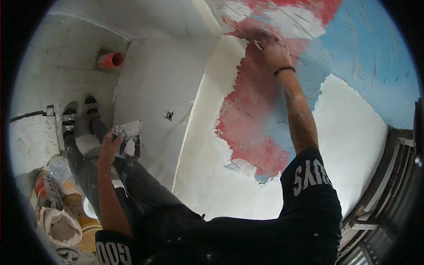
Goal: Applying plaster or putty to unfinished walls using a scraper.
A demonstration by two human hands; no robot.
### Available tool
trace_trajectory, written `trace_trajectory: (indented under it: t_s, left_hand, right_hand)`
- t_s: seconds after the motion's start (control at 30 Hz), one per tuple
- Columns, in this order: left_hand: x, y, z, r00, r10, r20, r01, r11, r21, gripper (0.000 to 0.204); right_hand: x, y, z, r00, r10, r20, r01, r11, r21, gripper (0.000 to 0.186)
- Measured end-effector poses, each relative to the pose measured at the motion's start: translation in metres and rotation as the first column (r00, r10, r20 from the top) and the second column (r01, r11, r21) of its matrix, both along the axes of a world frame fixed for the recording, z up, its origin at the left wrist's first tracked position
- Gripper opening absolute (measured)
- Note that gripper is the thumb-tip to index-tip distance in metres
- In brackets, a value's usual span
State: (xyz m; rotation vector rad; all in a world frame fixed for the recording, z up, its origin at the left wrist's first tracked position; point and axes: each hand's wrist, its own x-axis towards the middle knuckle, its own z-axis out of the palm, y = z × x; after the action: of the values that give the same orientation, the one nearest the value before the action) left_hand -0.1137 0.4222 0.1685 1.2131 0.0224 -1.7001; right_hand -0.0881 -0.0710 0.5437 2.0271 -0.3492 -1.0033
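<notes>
My right hand [274, 52] is raised to the painted wall [260, 101], close to the corner. Its fingers are closed round what looks like a putty knife, its pale edge [259, 45] showing beside them; the blade is smeared by motion. Red and blue paint on this wall is partly covered by white putty [198, 119] with ragged edges. Lower down on the left, my left hand [114, 138] grips the edge of a flat rectangular putty plate [135, 128]. White putty and dark smears lie on the plate.
An orange pipe end [112, 59] sticks out at the upper left. Wires poke from a hole [168, 115] in the grey wall. Beside my legs stand an open sack of powder [62, 227], a yellow bucket [90, 236] and a white bucket [90, 207]. A dark window frame [380, 181] borders the right.
</notes>
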Motion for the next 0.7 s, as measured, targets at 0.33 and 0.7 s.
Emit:
trace_trajectory:
  t_s: [0.33, 0.7]
  left_hand:
    - [-0.055, 0.054, -0.079, 0.979, 0.203, -0.035, -0.204, 0.979, -0.027, 0.037]
    - [-0.049, 0.060, -0.075, 0.952, 0.288, -0.104, -0.253, 0.930, 0.266, 0.039]
  right_hand:
    - [-0.023, 0.019, -0.050, 0.982, 0.182, -0.054, -0.188, 0.972, -0.143, 0.026]
    - [-0.029, 0.021, -0.061, 0.992, 0.126, 0.000, -0.124, 0.978, -0.169, 0.028]
